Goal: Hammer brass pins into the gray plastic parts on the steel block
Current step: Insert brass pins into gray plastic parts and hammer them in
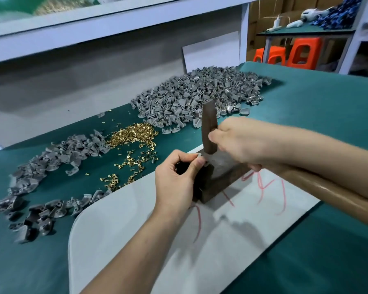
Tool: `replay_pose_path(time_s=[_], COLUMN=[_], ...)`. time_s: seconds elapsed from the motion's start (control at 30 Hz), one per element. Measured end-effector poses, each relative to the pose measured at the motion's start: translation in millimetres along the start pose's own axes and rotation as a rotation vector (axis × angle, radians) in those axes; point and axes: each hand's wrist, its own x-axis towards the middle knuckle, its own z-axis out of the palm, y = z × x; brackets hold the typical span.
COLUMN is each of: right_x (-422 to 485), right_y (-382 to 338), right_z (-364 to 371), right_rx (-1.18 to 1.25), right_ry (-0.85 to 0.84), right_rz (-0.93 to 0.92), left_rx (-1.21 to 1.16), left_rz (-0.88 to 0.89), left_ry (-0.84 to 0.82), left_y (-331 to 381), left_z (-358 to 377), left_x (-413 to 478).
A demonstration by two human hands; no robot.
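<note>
The steel block (221,179) stood on a white board (136,230) whose rounded near-left corner and long right edge lay inside the green bench (306,115). Bare board stretched near and to the left of the block, crossed only by red scribbles. To the right of the board the bench top was open green mat up to its far right edge. On the left the room was tighter: the loose brass pins (134,133) spread right up to the board's far edge, and a left heap of gray parts (57,160) curved round toward its near-left corner.

The left hand (176,179) had its fingers curled, thumb and forefinger pinching a gray plastic part (199,156) at the block's far-left top corner. The right hand (236,141) was wrapped tightly round the hammer (209,124), gripping high on the handle just beside the dark head. The head stood upright with its lower face just over the block's top; whether it touched could not be told. The wooden handle ran off to the near right under the forearm.

Farther back on the bench lay a larger far heap of gray parts (196,96). A pale shelf (115,24) ran above the bench's far side. In the far right of the room stood orange stools (304,53) under a second table.
</note>
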Motion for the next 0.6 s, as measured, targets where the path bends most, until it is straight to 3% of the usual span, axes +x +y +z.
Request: replay_pose_path(time_s=[0.13, 0.3, 0.47, 0.6], right_x=[-6, 5, 36, 53], right_y=[-1, 10, 42, 79], right_z=[-18, 1, 3, 9], right_rx=[0.082, 0.136, 0.034, -0.07], right_ry=[0.041, -0.016, 0.278, 0.401], right_rz=[-0.086, -0.063, -0.03, 0.034], left_rx=[0.013, 0.023, 0.03, 0.025], left_rz=[-0.011, -0.002, 0.03, 0.041], left_ry=[0.019, 0.011, 0.001, -0.016], left_y=[-1, -2, -3, -3], left_z=[-1, -1, -3, -2], left_x=[0, -1, -2, -3])
